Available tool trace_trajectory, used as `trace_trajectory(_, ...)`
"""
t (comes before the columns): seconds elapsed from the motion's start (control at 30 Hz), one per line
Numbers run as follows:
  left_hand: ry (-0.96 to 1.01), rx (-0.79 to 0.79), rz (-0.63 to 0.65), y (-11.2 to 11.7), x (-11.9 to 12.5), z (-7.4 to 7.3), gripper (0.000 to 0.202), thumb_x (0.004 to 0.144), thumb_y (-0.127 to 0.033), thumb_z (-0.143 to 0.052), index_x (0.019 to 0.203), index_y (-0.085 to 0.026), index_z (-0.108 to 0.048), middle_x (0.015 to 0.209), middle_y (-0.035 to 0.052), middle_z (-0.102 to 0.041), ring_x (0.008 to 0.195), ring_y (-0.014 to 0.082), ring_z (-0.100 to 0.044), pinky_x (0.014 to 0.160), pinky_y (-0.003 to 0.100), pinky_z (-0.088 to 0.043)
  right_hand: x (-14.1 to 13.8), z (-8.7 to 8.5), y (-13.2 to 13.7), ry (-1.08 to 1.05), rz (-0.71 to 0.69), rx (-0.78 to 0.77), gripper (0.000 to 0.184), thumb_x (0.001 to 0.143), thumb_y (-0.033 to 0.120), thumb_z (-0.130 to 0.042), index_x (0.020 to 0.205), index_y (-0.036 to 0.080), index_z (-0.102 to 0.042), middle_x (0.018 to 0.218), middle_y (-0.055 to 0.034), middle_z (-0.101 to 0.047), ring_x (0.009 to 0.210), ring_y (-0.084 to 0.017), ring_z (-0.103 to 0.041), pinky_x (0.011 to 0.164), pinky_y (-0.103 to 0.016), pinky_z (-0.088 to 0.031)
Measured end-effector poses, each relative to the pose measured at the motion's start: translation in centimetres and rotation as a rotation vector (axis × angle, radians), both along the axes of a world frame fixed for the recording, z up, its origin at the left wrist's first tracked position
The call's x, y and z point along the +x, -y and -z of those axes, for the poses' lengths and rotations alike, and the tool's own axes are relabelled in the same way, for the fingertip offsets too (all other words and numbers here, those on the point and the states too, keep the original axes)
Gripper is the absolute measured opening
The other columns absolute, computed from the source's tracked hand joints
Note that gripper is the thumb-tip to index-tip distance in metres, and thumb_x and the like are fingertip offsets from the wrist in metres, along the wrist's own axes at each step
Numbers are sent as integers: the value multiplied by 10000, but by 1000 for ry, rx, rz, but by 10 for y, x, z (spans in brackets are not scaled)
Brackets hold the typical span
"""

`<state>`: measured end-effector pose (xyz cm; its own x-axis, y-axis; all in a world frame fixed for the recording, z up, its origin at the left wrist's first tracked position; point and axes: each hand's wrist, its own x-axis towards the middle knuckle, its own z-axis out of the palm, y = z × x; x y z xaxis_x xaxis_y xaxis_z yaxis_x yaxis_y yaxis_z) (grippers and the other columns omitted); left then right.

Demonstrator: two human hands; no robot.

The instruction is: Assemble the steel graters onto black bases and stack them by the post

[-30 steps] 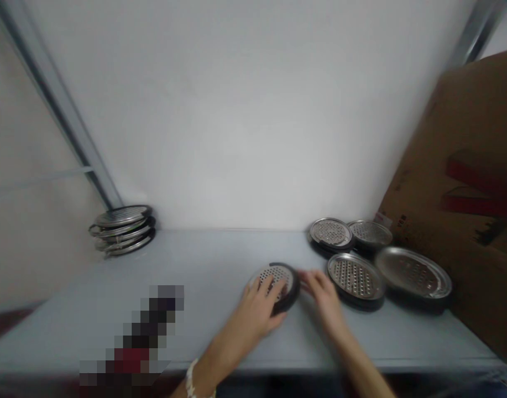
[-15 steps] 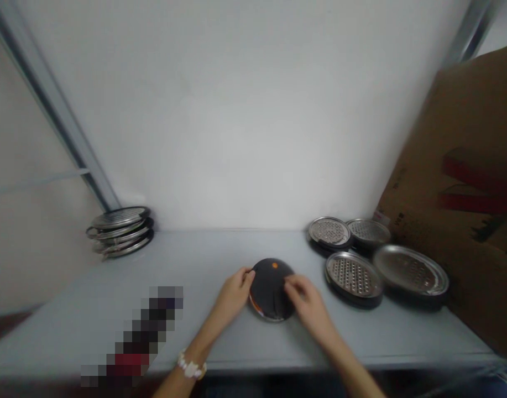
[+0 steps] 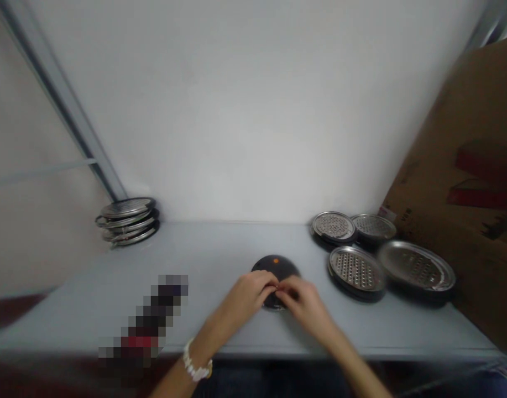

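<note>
A round black disc [image 3: 284, 266] with an orange dot near its far edge lies on the grey table [image 3: 220, 260] in front of me. Over its middle my two hands meet fingertip to fingertip. My left hand [image 3: 251, 290], with a white beaded bracelet on the wrist, is closed in a pinch. Thumb and fingers of my right hand [image 3: 303, 298] are pinched too, touching or almost touching the left fingertips. Whatever is between them is too small to make out. The hands hide the disc's near part.
To the right stand round metal graters on dark bases: two at the back [image 3: 334, 226], one nearer [image 3: 356, 269] and a wider one [image 3: 417, 266]. A large cardboard box [image 3: 456, 221] is beyond them. At the back left is a stack of similar round graters [image 3: 131, 221].
My left hand has left the disc's left edge and come in over its middle. My right hand has shifted slightly left, so the fingertips now meet. The view has tilted slightly.
</note>
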<state>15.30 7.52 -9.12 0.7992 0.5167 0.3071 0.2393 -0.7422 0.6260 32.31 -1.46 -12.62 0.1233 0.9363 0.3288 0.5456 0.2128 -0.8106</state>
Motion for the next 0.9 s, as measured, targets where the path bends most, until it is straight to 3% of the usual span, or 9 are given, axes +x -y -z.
trace_trajectory(0.1, -14, 52, -23, 3, -3, 9, 163, 917, -108, -583, 899, -196, -720, 911, 37, -743, 873, 188, -684, 821, 275, -502, 2, 8, 4, 10, -4, 21, 20, 903, 198, -653, 890, 196, -669, 838, -20, -692, 786, -186, -634, 733, -286, -471)
trace_trajectory(0.2, 15, 59, -14, 6, -8, 18, 118, 903, -113, -631, 866, -189, -714, 907, 33, -735, 879, 177, -681, 824, 262, -510, 4, 14, 10, 60, -46, 69, 56, 941, 194, -613, 902, 205, -651, 874, -31, -679, 832, -194, -629, 756, -296, -474)
trace_trajectory(0.47, 79, 185, 7, 8, -15, 40, 153, 983, -166, -581, 980, -177, -735, 962, 40, -768, 907, 177, -696, 868, 280, -533, 2, 30, 15, 143, -99, 218, 149, 1000, 170, -529, 1002, 225, -668, 976, -64, -677, 932, -216, -625, 839, -350, -495)
trace_trajectory(0.6, 106, 241, 15, 6, -13, 41, 166, 995, -195, -573, 992, -170, -737, 970, 49, -771, 919, 186, -691, 875, 295, -536, 3, 33, 15, 158, -87, 237, 157, 1002, 151, -509, 1027, 223, -647, 979, -68, -676, 923, -214, -625, 829, -354, -512)
trace_trajectory(0.9, 89, 165, 106, -1, -16, 34, 226, 986, -135, -544, 996, -179, -766, 973, 48, -763, 934, 167, -686, 890, 272, -539, 7, 31, 12, 203, -77, 271, 161, 982, 121, -534, 981, 223, -659, 970, -69, -676, 921, -211, -633, 814, -341, -531)
